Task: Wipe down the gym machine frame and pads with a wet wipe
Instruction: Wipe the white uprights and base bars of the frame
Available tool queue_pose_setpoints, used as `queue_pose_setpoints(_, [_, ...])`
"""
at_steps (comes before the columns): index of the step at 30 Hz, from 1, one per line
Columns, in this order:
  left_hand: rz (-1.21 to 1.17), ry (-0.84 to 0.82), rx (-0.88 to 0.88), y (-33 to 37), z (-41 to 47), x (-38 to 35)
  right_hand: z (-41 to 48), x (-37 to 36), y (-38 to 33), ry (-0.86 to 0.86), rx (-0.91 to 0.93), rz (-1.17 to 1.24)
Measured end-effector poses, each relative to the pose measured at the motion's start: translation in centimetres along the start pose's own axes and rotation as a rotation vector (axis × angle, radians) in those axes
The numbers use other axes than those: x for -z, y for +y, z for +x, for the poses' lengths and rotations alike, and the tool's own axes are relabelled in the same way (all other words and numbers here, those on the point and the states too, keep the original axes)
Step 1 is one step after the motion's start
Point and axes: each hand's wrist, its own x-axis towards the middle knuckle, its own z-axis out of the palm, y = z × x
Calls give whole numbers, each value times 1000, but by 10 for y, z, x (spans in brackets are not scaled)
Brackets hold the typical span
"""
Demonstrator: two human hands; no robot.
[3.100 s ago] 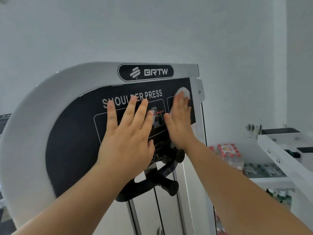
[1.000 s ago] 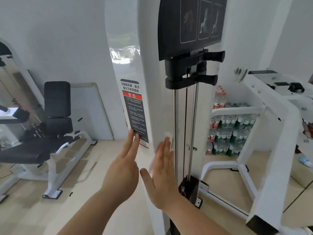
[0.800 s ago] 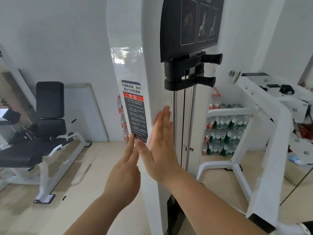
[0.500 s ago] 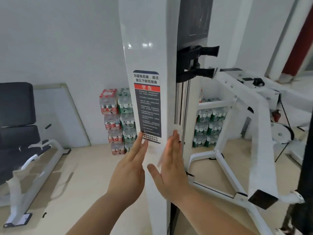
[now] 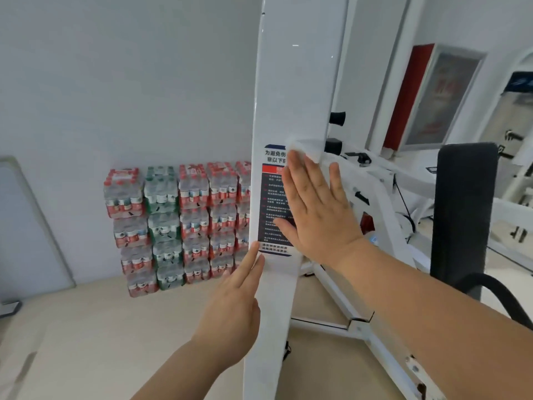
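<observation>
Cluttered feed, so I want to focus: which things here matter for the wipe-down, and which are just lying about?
In the job:
wet wipe under the right hand
white machine frame
warning label
left hand, touching the frame
black pad

Just lying about:
stacked water-bottle packs
red-edged poster board

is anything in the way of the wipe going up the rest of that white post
Nothing visible. The right hand presses the wet wipe flat on the white post at the top of the warning label, and the post face above it is bare. Two black knobs stick out past its right edge, off the face.
</observation>
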Motion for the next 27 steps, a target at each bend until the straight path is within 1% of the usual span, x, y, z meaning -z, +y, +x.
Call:
queue_pose_setpoints(2, [-32, 19, 12, -4, -3, -4, -27, -11, -2, -46, 162, -108])
queue_pose_setpoints(5, [-37, 42, 43, -13, -8, -19, -79, -35, -18, -186, 443, -216])
queue_pose_setpoints(7, [-48, 54, 88, -23, -13, -37, -97, -45, -28, -232, 541, -273])
queue_pose_setpoints(9, [-60, 76, 125, -35, -21, -60, -99, -52, -31, -183, 555, -305])
queue_pose_setpoints(12, [-94, 83, 184, -54, -37, -101, -103, -65, -40, -58, 485, -331])
queue_pose_setpoints(13, [-101, 79, 207, -60, -42, -116, -109, -70, -48, -43, 466, -325])
queue_pose_setpoints(21, [-184, 36, 266, -118, -88, -231, -210, -145, -143, -156, 524, -252])
queue_pose_setpoints(24, [-199, 79, 267, -139, -101, -265, -244, -169, -165, -148, 541, -313])
queue_pose_setpoints(27, [-216, 137, 225, -155, -114, -298, -266, -183, -179, -88, 532, -332])
